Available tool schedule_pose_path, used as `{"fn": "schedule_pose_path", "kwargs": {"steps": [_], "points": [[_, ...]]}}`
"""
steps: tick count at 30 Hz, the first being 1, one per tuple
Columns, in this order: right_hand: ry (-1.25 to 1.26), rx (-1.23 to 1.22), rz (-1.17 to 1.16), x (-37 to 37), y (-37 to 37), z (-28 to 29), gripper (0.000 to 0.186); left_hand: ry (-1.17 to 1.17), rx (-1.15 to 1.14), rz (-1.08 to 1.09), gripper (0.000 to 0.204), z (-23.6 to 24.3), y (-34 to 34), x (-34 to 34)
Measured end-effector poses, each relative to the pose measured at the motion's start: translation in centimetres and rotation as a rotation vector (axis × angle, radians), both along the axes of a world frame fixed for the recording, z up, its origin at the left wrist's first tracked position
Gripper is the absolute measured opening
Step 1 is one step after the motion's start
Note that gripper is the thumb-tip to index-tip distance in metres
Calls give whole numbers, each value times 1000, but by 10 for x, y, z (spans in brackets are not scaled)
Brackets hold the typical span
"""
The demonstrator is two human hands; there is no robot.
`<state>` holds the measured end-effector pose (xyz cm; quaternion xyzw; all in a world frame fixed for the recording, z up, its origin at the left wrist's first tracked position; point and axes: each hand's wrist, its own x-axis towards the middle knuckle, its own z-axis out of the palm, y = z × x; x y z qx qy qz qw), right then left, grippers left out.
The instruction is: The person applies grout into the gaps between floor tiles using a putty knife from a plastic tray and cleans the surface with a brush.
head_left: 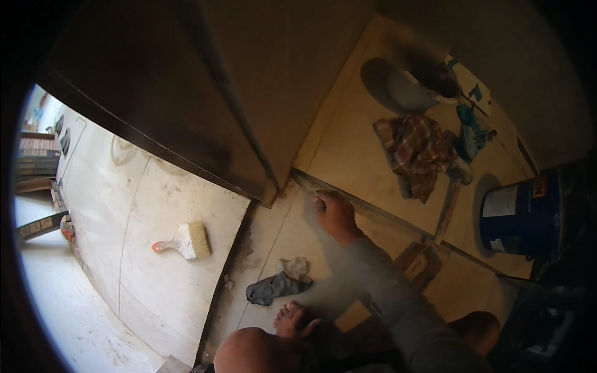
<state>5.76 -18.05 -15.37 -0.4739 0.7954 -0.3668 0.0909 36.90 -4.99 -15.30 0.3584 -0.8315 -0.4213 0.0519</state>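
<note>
My right hand reaches forward, its grey sleeve coming in from the lower right. Its fingers are closed beside the low floor edge near the corner of the dark panel; what they hold, if anything, is too small to make out. Down by my bare knee, my left hand has its thumb apart from the fingers, and nothing shows in it. Just beyond it lies a crumpled dark grey cloth, with a pale crumpled scrap touching its far side.
A wide paintbrush lies on the pale floor at left. At right are a plaid cloth, a white bucket, a teal item and a blue bucket. A flat rectangular object sits in shadow beside my sleeve.
</note>
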Motion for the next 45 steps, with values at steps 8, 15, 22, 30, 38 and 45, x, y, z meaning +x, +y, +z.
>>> {"fn": "schedule_pose_path", "kwargs": {"steps": [8,15,22,30,38,45], "points": [[-149,73,-41,3,-6,-15,16,24,-21,-17,42,3,-1,-5],[-717,-59,-221,63,22,-21,31,-34,-59,-3,39,6,0,-6],[-959,-131,-320,89,-32,-27,29,61,22,-28,43,-2,-1,-5],[-1118,-310,-419,125,-32,-26,15,91,-9,-27,41,-7,-3,6],[-951,-343,-457,139,-31,-42,20,108,-34,-40,41,-13,-4,9],[-1359,-379,-365,105,-31,-13,23,112,-97,-40,40,-12,-2,5]]}}
